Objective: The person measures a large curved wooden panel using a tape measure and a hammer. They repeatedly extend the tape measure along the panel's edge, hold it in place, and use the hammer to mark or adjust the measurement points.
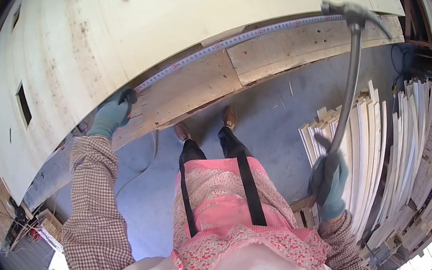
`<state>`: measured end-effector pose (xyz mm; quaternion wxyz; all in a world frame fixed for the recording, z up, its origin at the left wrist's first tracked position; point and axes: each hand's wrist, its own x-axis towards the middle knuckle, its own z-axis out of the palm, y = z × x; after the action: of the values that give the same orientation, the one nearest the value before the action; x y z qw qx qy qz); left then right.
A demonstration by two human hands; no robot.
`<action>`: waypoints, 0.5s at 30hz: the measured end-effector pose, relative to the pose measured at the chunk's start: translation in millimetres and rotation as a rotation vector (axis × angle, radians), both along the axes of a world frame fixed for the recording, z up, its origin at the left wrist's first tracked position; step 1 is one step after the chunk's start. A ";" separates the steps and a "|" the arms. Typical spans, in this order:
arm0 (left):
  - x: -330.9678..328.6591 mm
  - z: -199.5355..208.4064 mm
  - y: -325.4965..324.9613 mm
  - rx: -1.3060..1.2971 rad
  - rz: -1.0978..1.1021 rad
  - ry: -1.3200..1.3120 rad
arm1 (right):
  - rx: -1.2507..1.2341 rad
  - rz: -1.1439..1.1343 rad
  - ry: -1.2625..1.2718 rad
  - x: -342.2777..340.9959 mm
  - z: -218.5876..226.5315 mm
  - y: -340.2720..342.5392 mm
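My right hand (329, 185), in a light blue glove with a dark palm, is wrapped round the handle of a claw hammer (351, 80) at the lower right. The hammer points up and away, its metal head in front of the far right end of the tape. At the left, my gloved left hand (114, 116) is closed on a dark tape measure (126, 96), partly hidden by the fingers. From it the white blade (236, 39), with red marks, stretches right along the near edge of a large pale plywood panel (165, 9). What holds the blade's far end is hidden.
A worn wooden bench edge (187, 86) runs below the panel, which has small rectangular cutouts. Stacks of long pale wood strips (365, 152) lie on the right. A thin cable (141, 170) trails over the grey floor (148, 200). Cords and clutter sit at the lower left.
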<state>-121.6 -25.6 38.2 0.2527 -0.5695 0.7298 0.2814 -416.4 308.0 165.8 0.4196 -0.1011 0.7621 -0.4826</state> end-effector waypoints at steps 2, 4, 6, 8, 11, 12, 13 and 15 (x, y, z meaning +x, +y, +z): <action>8.4 16.8 17.5 -0.151 -0.193 0.237 | -0.073 0.110 0.134 -18.6 18.8 -48.1; 16.8 29.9 46.5 -0.231 -0.276 0.369 | -0.156 0.256 0.495 -38.3 4.9 -99.6; 25.5 54.9 86.7 -0.226 -0.217 0.413 | -0.085 0.464 0.854 -43.6 1.2 -172.2; 30.5 83.1 116.8 -0.132 -0.169 0.436 | 0.070 0.587 1.183 -50.5 -5.7 -237.7; 71.2 102.5 160.0 0.012 -0.121 0.383 | 0.296 0.761 1.185 -17.7 -12.6 -306.4; 85.6 107.8 166.6 0.028 -0.150 0.400 | 0.256 0.748 1.138 -15.1 -25.6 -318.5; 102.2 110.2 176.2 0.048 -0.171 0.416 | 0.218 0.743 1.090 -13.8 -42.9 -325.0; 141.7 107.7 182.2 0.089 -0.177 0.423 | 0.091 0.687 0.771 -10.7 -63.4 -321.9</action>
<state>20.2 156.6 145.9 0.1427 -0.4201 0.8004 0.4031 -427.1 -13.9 102.4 0.2466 -0.4977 0.8044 -0.2110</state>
